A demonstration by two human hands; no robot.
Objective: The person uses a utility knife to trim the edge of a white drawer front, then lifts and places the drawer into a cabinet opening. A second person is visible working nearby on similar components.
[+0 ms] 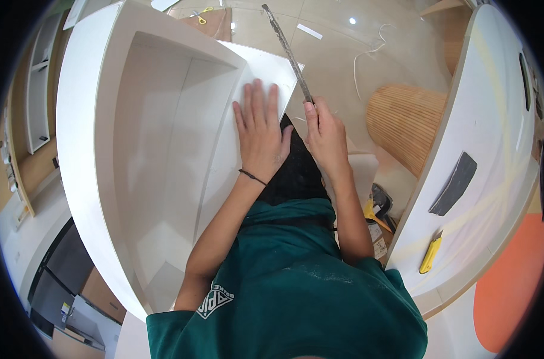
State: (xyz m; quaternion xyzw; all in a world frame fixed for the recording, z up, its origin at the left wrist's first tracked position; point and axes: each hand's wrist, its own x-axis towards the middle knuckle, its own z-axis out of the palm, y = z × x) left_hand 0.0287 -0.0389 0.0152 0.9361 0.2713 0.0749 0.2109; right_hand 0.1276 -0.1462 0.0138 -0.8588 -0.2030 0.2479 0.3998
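My left hand [260, 134] lies flat with its fingers spread on the white side panel of a large open white cabinet [107, 119]. A dark cord bracelet circles that wrist. Just to the right, my right hand [327, 136] is closed round the near end of a long, narrow, grey metal file [288, 52]. The file is worn and streaked with white, and points up and away past the panel's corner. Its gripped end is hidden in my fingers.
At right, a white tabletop [457, 143] holds a dark grey sanding pad [454, 184] and a yellow utility knife [430, 252]. Beside it stands a ribbed wooden cylinder [406, 122]. Yellow scissors [202, 15] lie far off; a white cable [357, 69] crosses the tiled floor.
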